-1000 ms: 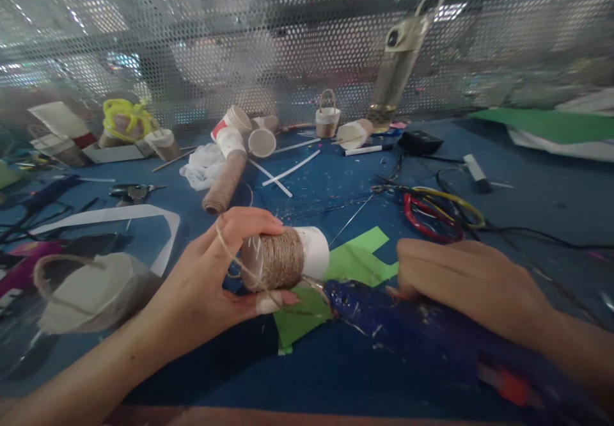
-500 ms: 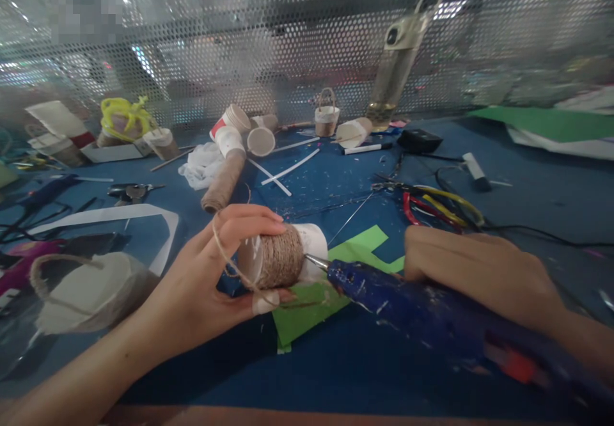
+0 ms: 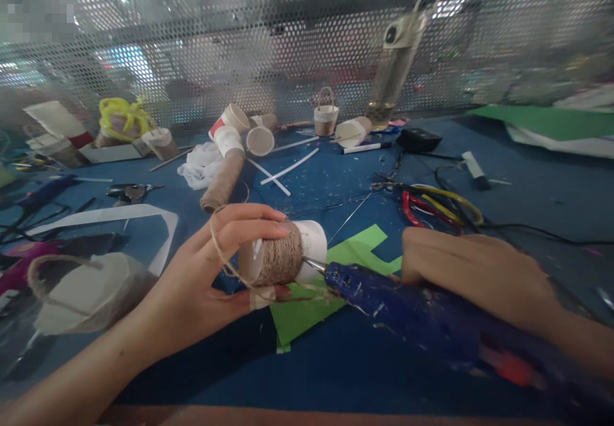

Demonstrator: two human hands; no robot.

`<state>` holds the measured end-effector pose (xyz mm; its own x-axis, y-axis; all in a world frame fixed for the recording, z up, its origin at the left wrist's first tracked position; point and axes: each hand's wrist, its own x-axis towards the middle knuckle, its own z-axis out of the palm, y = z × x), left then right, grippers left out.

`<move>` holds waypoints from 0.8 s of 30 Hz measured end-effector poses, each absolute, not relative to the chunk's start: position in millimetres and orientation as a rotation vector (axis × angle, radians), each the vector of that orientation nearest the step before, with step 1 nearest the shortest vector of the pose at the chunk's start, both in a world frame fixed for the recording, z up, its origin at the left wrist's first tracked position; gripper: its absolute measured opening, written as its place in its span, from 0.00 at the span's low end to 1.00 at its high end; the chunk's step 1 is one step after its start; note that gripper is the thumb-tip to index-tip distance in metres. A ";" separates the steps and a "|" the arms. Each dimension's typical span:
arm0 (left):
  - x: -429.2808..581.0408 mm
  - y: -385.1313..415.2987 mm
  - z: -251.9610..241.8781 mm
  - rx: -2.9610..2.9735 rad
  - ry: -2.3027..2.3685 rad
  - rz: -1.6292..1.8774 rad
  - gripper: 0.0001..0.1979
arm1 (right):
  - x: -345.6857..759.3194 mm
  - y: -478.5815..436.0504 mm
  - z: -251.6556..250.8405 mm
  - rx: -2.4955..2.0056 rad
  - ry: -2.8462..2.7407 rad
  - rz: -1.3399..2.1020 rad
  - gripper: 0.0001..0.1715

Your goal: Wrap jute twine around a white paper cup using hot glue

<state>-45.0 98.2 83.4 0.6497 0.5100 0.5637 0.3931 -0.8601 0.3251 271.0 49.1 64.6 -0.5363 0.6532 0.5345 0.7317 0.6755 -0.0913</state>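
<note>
My left hand [image 3: 206, 266] grips a small paper cup [image 3: 313, 242] lying on its side, fingers over the top and thumb underneath. Brown twine [image 3: 283, 256] is wound round the part of the cup towards its base; the section near the rim is bare white. A loose length of the twine loops over my left fingers and trails below the cup. My right hand [image 3: 474, 279] is closed round a blue hot glue gun [image 3: 403, 311]. Its metal nozzle meets the cup at the edge of the wound twine. Green paper [image 3: 307, 314] lies beneath the cup.
A twine spool [image 3: 224, 180] lies behind my left hand. To the left sits a pale basket [image 3: 96, 291] with a twine handle. Pliers [image 3: 432, 205] with red and yellow grips lie beyond my right hand. A clear bottle [image 3: 396, 71] stands against the perforated metal screen [image 3: 297, 42].
The glue gun's nozzle and the cup have shifted very slightly, with the nozzle staying at the twine's edge. Both hands keep their hold.
</note>
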 end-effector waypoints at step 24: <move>-47.1 99.3 84.4 2.695 0.718 0.976 0.24 | 273.1 49.7 62.2 -1.036 -2.357 -0.245 0.13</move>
<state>-47.1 99.3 84.4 0.6667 0.5006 0.5522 0.3778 -0.8656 0.3286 273.1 49.7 62.2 -0.5530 0.6250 0.5510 0.7251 0.6867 -0.0513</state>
